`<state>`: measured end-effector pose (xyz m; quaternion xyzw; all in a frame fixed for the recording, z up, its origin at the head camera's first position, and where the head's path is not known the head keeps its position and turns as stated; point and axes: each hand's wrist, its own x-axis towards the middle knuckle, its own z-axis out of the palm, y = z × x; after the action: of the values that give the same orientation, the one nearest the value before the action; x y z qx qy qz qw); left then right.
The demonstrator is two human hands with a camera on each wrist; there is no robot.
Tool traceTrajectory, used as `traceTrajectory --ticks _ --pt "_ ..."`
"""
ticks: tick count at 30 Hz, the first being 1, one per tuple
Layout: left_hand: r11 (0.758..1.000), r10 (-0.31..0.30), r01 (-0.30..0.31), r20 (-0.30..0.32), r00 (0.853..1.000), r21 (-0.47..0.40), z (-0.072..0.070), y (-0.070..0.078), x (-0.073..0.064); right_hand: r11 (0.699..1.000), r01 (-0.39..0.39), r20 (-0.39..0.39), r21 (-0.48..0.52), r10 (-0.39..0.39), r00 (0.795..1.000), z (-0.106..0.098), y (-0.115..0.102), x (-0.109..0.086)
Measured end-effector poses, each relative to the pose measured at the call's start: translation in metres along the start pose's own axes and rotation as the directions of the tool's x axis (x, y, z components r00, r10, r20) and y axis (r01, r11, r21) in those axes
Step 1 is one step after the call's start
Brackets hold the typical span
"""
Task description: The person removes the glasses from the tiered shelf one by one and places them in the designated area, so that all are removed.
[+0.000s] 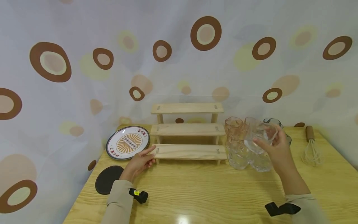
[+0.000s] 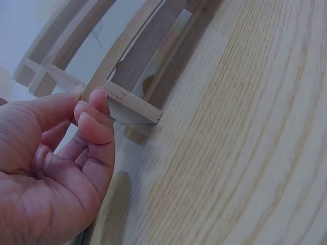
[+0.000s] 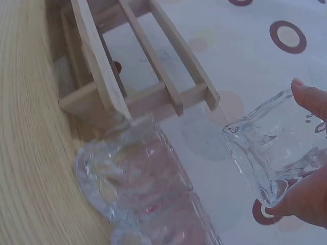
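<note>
A three-tier wooden stand [image 1: 190, 151] stands in the middle of the table near the back wall. My left hand [image 1: 140, 162] pinches the left end of its lowest board; the left wrist view shows thumb and fingertips [image 2: 93, 127] on that board's edge. In my right hand [image 1: 280, 151] is a clear glass [image 1: 255, 135], gripped between thumb and fingers and raised above other glasses. Below it are clear glasses [image 1: 237, 160] on the table, beside the stand's right end. Behind them stand pink-tinted glasses [image 1: 233, 126] and a bluish glass [image 1: 272, 120], partly hidden by the right hand.
A round plate [image 1: 127, 143] with a sunburst print lies left of the stand. In front of it is a black round mat [image 1: 108, 179]. A whisk [image 1: 311, 144] with a wooden handle lies at the right. Behind the table [image 1: 179, 193] hangs a spotted sheet [image 1: 173, 71].
</note>
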<state>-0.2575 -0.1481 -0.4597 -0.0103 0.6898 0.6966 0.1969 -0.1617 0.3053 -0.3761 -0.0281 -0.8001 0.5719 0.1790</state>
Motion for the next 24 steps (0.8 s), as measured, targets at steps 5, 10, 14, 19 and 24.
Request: traceTrajectory --ticks 5,10,14,19,24 --pt "1.000 -0.002 0.002 -0.006 1.000 0.003 -0.001 0.000 0.000 0.997 -0.012 -0.092 -0.082 0.005 0.996 -0.035 0.019 -0.006" --pt "1.000 -0.015 0.015 -0.001 1.000 0.003 -0.001 0.000 0.000 0.990 -0.067 -0.176 -0.121 0.045 0.983 -0.064 0.033 -0.012" --pt "1.000 -0.020 0.020 -0.001 1.000 -0.002 -0.002 0.000 0.000 0.989 -0.111 -0.203 -0.093 0.090 0.975 -0.076 0.043 -0.015" --pt "1.000 -0.021 0.021 -0.006 1.000 -0.004 -0.002 0.000 0.001 0.974 -0.169 -0.202 -0.150 0.137 0.970 -0.081 0.059 -0.019" --pt "1.000 -0.021 0.021 -0.004 1.000 -0.007 -0.002 0.000 0.002 0.970 -0.185 -0.188 -0.155 0.154 0.970 -0.080 0.075 -0.022"
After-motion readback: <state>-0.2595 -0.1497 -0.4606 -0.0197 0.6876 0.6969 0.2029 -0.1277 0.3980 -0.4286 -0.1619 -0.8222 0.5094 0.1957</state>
